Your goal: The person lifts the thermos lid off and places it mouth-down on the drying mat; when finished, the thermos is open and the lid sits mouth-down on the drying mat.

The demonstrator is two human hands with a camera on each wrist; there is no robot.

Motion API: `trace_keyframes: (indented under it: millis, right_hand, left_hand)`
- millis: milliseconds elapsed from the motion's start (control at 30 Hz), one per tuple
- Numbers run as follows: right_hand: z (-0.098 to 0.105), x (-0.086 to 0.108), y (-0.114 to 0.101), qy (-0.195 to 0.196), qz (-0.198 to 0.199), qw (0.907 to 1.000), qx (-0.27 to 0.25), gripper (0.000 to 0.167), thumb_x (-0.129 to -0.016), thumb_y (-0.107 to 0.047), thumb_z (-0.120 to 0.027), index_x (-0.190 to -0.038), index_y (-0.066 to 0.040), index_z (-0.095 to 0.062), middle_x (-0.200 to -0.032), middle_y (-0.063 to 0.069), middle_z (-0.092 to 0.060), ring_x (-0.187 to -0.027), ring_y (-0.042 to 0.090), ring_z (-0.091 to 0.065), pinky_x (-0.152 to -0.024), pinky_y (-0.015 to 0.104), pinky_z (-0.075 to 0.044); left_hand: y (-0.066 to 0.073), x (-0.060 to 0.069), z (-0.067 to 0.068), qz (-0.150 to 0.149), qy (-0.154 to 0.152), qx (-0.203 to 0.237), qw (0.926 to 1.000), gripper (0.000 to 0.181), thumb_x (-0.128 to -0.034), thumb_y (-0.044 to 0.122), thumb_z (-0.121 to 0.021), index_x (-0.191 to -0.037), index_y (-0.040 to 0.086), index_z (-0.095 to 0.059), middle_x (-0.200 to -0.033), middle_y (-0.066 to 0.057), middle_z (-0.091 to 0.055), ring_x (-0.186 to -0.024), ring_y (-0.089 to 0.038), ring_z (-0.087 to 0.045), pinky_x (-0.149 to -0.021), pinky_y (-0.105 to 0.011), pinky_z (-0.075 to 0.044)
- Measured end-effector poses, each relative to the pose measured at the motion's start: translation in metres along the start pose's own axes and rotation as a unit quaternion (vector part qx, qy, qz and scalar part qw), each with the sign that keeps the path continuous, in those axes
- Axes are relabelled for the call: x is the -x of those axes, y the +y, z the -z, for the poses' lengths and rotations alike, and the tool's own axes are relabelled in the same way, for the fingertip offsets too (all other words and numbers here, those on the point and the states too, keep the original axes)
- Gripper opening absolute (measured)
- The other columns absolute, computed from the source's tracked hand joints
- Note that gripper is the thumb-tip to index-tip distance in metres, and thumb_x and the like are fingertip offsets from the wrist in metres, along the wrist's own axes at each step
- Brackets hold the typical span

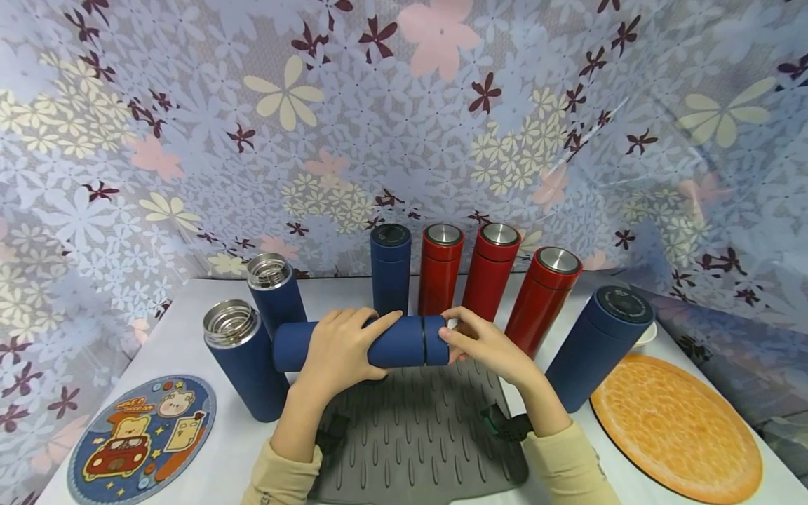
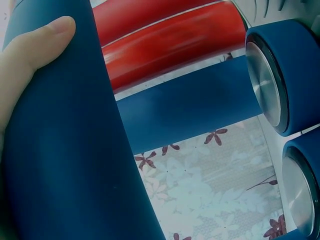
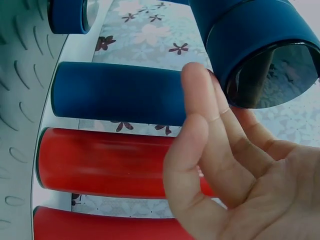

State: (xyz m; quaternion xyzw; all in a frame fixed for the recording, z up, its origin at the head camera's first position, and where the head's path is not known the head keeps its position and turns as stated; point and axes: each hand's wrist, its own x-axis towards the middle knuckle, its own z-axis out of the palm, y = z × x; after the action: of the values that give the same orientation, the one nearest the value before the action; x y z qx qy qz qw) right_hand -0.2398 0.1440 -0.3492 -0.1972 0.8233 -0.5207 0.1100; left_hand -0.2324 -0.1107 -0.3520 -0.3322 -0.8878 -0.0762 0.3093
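A dark blue flask (image 1: 398, 344) lies sideways in the air above the grey mat, its lid end (image 1: 437, 340) to the right. My left hand (image 1: 341, 351) grips its body, and in the left wrist view the thumb (image 2: 62, 27) lies along the blue flask (image 2: 75, 130). At the lid end is my right hand (image 1: 482, 344). In the right wrist view the right hand (image 3: 240, 175) has loosely bent fingers, with fingertips at the rim of the blue lid (image 3: 260, 35); part of the contact is hidden.
Two lidless blue flasks (image 1: 249, 372) (image 1: 278, 298) stand left. Behind are a blue flask (image 1: 391, 273) and several red flasks (image 1: 440, 273); another blue one (image 1: 590, 351) stands right. Around are a grey mat (image 1: 410, 449), a round patterned mat (image 1: 142, 438) and an orange round mat (image 1: 682, 428).
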Motion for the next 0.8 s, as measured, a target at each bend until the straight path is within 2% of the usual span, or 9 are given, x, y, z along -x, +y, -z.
trace_keyframes:
  millis: [200,433,533,633,733,800]
  right_hand:
    - [0.0005,0.0013,0.0004,-0.011,0.035,0.9989,-0.029,0.051,-0.086,-0.024,-0.063,-0.126,-0.005,-0.04,-0.109,0.02,-0.053,-0.087,0.026,-0.06,-0.077,0.036,-0.05]
    - [0.0007,0.0021,0.0011,-0.016,0.071,0.9973,-0.013,0.061,-0.078,-0.017,-0.072,-0.129,-0.007,-0.038,-0.122,0.018,-0.046,-0.093,0.027,-0.059,-0.081,0.039,-0.05]
    - [0.0009,0.0021,0.0012,-0.016,0.067,0.9976,-0.004,0.062,-0.08,-0.019,-0.07,-0.132,-0.009,-0.037,-0.126,0.017,-0.044,-0.098,0.027,-0.058,-0.082,0.039,-0.05]
    - [0.0011,0.002,0.0013,-0.012,0.049,0.9987,-0.003,0.054,-0.088,-0.025,-0.06,-0.134,-0.011,-0.036,-0.128,0.019,-0.043,-0.1,0.028,-0.056,-0.082,0.04,-0.051]
    - [0.0011,0.0019,0.0011,-0.003,0.028,0.9996,-0.005,0.046,-0.093,-0.03,-0.052,-0.133,-0.009,-0.038,-0.12,0.02,-0.048,-0.096,0.028,-0.056,-0.08,0.039,-0.051]
    - [0.0009,0.0015,0.0009,0.002,0.022,0.9997,-0.008,0.045,-0.093,-0.03,-0.052,-0.131,-0.007,-0.041,-0.115,0.02,-0.05,-0.091,0.029,-0.056,-0.078,0.04,-0.051]
  left_hand:
    - [0.0001,-0.0002,0.0,0.0,-0.006,-0.007,1.0,0.084,-0.0508,0.047,-0.086,-0.126,0.024,-0.057,-0.101,-0.006,-0.064,-0.086,-0.023,-0.063,-0.08,-0.04,-0.05]
    - [0.0,0.0002,0.0005,0.004,-0.015,-0.014,0.9998,0.084,-0.0512,0.049,-0.085,-0.127,0.025,-0.057,-0.101,-0.005,-0.064,-0.087,-0.023,-0.063,-0.081,-0.039,-0.05]
    - [0.0,0.0001,0.0003,0.003,-0.015,-0.017,0.9998,0.085,-0.0511,0.049,-0.085,-0.127,0.025,-0.057,-0.101,-0.005,-0.064,-0.087,-0.023,-0.063,-0.08,-0.039,-0.05]
    - [0.0,0.0001,-0.0001,0.001,-0.013,-0.017,0.9998,0.084,-0.0513,0.049,-0.085,-0.127,0.025,-0.057,-0.101,-0.005,-0.064,-0.087,-0.023,-0.063,-0.08,-0.039,-0.05]
    - [0.0001,0.0,-0.0003,0.0,-0.012,-0.015,0.9998,0.084,-0.0518,0.049,-0.085,-0.127,0.024,-0.057,-0.1,-0.005,-0.064,-0.086,-0.023,-0.063,-0.079,-0.039,-0.05]
    - [0.0001,0.0001,-0.0003,0.0,-0.013,-0.014,0.9998,0.084,-0.0519,0.049,-0.085,-0.127,0.024,-0.057,-0.1,-0.006,-0.064,-0.086,-0.023,-0.062,-0.079,-0.039,-0.05]
